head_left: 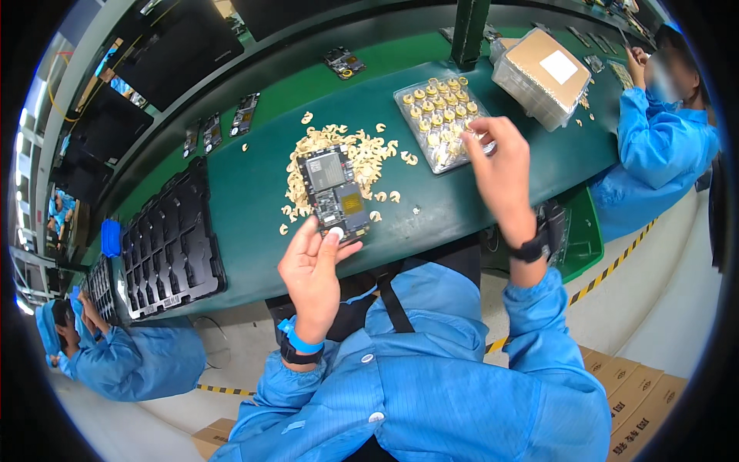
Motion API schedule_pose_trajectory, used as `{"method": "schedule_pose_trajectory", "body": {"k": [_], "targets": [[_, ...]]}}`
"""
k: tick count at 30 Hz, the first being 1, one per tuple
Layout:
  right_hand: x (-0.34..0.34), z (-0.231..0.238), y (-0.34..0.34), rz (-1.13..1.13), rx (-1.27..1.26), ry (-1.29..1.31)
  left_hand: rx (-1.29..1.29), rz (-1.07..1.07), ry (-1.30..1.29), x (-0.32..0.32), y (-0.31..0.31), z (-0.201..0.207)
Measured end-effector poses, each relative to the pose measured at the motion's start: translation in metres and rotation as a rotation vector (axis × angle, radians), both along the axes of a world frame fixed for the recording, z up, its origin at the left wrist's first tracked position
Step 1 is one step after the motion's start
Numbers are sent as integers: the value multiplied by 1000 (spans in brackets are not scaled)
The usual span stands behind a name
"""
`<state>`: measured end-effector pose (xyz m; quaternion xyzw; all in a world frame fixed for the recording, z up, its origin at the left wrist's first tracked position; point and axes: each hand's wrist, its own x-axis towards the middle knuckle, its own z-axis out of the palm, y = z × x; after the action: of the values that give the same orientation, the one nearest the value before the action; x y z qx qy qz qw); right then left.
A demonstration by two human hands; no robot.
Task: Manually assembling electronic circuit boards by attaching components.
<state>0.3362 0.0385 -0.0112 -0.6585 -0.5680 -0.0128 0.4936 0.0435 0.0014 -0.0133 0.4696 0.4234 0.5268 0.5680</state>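
My left hand (pixel 311 269) grips the lower end of a circuit board (pixel 326 202) with metal shields, a yellowish square area and a round white piece by my thumb. Behind and around the board lies a pile of small cream-coloured, notched ring pieces (pixel 368 163). Over the right side of a clear plastic tray (pixel 441 165), my right hand (pixel 502 158) bends with thumb and forefinger brought together at the parts. Rows of small round yellow-and-clear parts (pixel 437 119) fill this tray. Whatever the right fingertips pinch is too small to make out.
A black compartment tray (pixel 171 245) lies on the left of the green table. Several circuit boards (pixel 245 114) rest toward the back. Stacked clear trays topped with cardboard (pixel 543 68) stand right, above a green bin (pixel 583 245). Co-workers in blue (pixel 662 146) sit either side.
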Motion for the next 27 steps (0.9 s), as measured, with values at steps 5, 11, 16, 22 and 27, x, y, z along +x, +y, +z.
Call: {"method": "schedule_pose_trajectory", "body": {"k": [5, 11, 16, 22, 27], "targets": [[30, -9, 28, 52, -207, -227, 153, 70, 96, -19, -3, 9], [17, -1, 56, 265, -156, -389, 186, 162, 170, -48, -7, 4], [29, 1, 60, 329, -242, -332, 190, 173, 195, -65, -8, 6], [36, 1, 63, 330, -288, -189, 193, 202, 190, -74, -11, 6], [32, 18, 42, 301, -197, -269, 187, 195, 202, -78, -18, 3]]}}
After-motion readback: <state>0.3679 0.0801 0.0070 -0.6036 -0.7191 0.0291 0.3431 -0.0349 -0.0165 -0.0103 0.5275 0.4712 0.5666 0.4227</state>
